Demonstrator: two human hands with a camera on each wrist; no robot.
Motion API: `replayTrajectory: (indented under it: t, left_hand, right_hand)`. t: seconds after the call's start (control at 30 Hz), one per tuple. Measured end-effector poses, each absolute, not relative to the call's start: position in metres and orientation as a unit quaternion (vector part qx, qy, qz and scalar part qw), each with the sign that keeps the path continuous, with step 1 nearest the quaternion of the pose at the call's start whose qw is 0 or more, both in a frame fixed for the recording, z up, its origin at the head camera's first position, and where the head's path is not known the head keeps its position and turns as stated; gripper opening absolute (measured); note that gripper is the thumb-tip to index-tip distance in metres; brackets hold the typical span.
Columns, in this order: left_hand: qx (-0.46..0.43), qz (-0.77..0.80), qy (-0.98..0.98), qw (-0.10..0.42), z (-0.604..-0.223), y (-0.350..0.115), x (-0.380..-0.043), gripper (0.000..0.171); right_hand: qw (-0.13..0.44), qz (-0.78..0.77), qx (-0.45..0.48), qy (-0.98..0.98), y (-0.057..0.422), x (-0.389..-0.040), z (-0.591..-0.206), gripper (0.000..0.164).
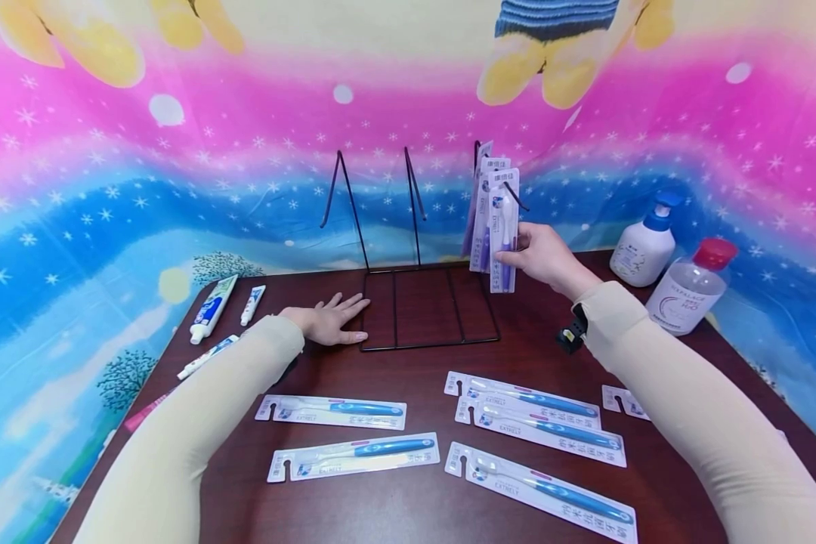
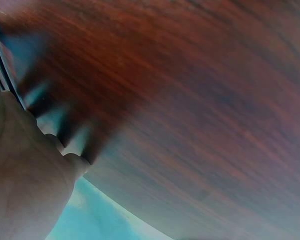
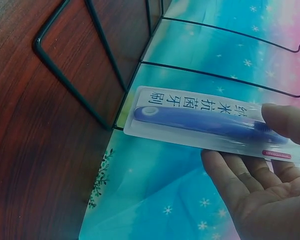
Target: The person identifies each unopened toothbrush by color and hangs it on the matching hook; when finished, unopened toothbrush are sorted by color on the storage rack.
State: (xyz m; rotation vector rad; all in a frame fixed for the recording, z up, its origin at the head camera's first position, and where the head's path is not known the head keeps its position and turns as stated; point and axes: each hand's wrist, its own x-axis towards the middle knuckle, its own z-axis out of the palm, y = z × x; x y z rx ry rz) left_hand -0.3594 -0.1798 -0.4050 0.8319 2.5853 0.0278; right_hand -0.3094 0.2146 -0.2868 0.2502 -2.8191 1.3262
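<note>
In the head view my right hand (image 1: pixel 542 253) pinches the edge of a packaged purple toothbrush (image 1: pixel 505 273), thumb on the near side. This pack hangs at the front of the right hook (image 1: pixel 517 198) of a black wire rack (image 1: pixel 430 345). More purple toothbrush packs (image 1: pixel 479 240) hang behind it on that hook. The right wrist view shows the pack (image 3: pixel 199 123) between thumb and fingers. My left hand (image 1: pixel 329 319) rests flat on the table, fingers spread, by the left side of the rack's base. The left and middle hooks (image 1: pixel 415 181) carry nothing.
Several blue toothbrush packs (image 1: pixel 340 412) lie across the front of the dark wooden table (image 1: pixel 421 506). Toothpaste tubes (image 1: pixel 214 308) lie at the left edge. A white pump bottle (image 1: pixel 642 249) and a clear red-capped bottle (image 1: pixel 690 291) stand at right. A patterned cloth (image 1: pixel 279 211) hangs behind.
</note>
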Motion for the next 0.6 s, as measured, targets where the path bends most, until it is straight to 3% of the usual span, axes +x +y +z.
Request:
replayTrajectory:
  t: [0.6]
  left_hand:
    - [0.294,0.009,0.931,0.217,-0.4032,-0.1792,-0.3584,0.083]
  right_hand:
    - [-0.014,0.434,0.088,-0.896,0.2146,-0.3119,-0.2835,0.054]
